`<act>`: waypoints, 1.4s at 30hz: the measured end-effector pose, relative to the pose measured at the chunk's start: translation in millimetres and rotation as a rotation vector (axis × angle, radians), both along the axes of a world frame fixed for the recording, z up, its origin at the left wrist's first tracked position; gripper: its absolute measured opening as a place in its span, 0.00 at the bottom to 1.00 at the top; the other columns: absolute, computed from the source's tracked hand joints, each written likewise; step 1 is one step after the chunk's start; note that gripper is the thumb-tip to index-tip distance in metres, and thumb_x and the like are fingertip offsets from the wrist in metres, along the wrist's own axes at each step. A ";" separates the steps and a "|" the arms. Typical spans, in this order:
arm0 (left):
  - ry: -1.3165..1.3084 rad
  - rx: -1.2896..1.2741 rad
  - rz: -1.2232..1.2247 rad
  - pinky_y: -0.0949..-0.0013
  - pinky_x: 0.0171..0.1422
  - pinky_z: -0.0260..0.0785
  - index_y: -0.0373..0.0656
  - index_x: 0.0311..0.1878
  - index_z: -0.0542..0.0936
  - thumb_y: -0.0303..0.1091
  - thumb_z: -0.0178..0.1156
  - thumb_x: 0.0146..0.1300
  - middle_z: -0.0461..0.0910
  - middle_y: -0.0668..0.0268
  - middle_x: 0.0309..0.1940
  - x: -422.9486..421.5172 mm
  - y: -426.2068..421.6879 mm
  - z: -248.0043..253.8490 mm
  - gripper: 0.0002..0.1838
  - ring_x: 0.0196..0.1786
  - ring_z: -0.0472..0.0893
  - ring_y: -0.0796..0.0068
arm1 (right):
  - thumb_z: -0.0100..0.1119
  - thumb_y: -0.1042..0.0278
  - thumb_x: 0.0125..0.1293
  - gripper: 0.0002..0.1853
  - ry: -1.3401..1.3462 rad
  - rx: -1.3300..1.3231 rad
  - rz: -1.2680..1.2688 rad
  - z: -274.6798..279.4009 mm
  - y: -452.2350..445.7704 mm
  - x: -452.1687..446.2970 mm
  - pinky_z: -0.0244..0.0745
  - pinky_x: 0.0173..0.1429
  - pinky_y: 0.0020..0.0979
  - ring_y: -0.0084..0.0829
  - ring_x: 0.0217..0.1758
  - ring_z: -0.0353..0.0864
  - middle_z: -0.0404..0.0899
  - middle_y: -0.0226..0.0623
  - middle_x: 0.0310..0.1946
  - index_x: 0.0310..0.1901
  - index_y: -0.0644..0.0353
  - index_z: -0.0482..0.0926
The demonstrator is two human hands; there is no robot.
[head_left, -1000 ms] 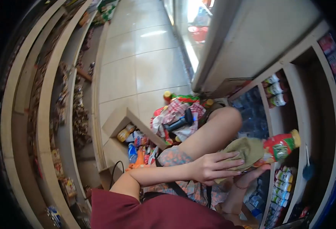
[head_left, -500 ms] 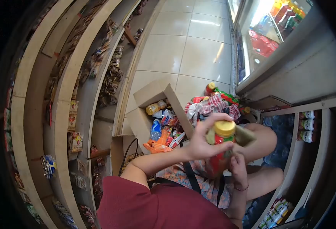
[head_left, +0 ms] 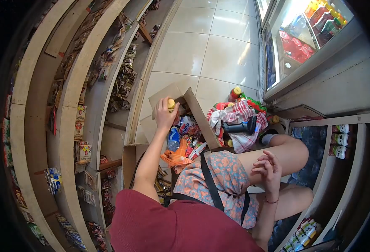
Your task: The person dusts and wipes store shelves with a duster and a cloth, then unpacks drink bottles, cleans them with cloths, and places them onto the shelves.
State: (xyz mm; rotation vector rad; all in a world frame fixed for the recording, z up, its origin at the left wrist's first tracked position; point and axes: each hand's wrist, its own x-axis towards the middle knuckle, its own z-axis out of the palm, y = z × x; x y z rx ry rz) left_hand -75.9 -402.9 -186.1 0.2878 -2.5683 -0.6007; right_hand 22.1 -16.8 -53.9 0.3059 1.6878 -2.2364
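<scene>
My left hand (head_left: pixel 165 114) reaches into the top end of an open cardboard box (head_left: pixel 199 117). Its fingers are closed around a yellow-capped bottle (head_left: pixel 171 103), whose body is mostly hidden by the hand. Below it in the box lie a blue-labelled bottle (head_left: pixel 173 139), several packets and an orange plastic bag (head_left: pixel 177 158). My right hand (head_left: pixel 270 169) is raised over my lap, its fingers loosely bent and apart, holding nothing. Beyond the box's right flap is a heap with a red-and-white checked cloth (head_left: pixel 240 114), a black object (head_left: pixel 239 127) and another yellow-capped bottle (head_left: pixel 235 93).
Shelves of hanging packets (head_left: pixel 124 80) line the left side. A glass-front fridge with drinks (head_left: pixel 296 46) stands at the upper right. Low shelving (head_left: pixel 325 143) on the right holds water bottles (head_left: pixel 309 147) and small white-labelled bottles (head_left: pixel 340 140). Tiled floor (head_left: pixel 218 52) runs ahead.
My left hand has carried the yellow-capped bottle from above my lap leftward and forward into the box. My right hand has come away from it and opened. The brownish cloth-like piece beside the bottle is out of sight.
</scene>
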 end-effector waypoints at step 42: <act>-0.968 -0.482 0.096 0.57 0.58 0.59 0.44 0.40 0.81 0.57 0.70 0.32 0.66 0.62 0.54 45.2 -1.2 -37.1 0.32 0.61 0.61 0.63 | 0.44 0.74 0.67 0.17 0.055 -0.115 -0.036 -1.3 5.9 4.7 0.81 0.40 0.28 0.31 0.39 0.79 0.71 0.41 0.39 0.56 0.67 0.63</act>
